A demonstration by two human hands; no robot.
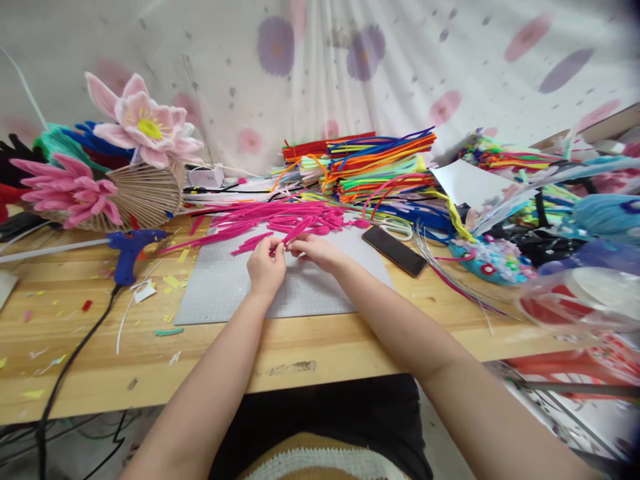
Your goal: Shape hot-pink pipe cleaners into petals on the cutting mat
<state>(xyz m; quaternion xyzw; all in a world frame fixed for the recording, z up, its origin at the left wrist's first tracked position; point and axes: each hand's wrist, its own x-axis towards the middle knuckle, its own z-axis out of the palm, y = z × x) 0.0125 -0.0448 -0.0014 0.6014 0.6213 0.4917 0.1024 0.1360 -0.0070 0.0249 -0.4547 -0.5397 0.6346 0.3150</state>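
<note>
Both hands meet over a grey cutting mat (320, 293) in the middle of the table. Pinched between the fingertips of my left hand (267, 265) is the lower end of a magenta pipe cleaner piece (297, 229), which points up and away. My right hand (316, 251) closes its thumb and finger on the same end from the other side. Just beyond the fingers lies a loose pile of magenta pipe cleaners (265, 217), some straight and some bent into narrow loops. The exact grip is small and partly hidden by the fingers.
To the left lies a blue glue gun (127, 252) with its black cord, near fluffy pink flowers (147, 123). A dark phone (394, 250) and white-handled scissors (397, 229) lie right of the mat. Bundles of coloured pipe cleaners (383, 163) are stacked behind.
</note>
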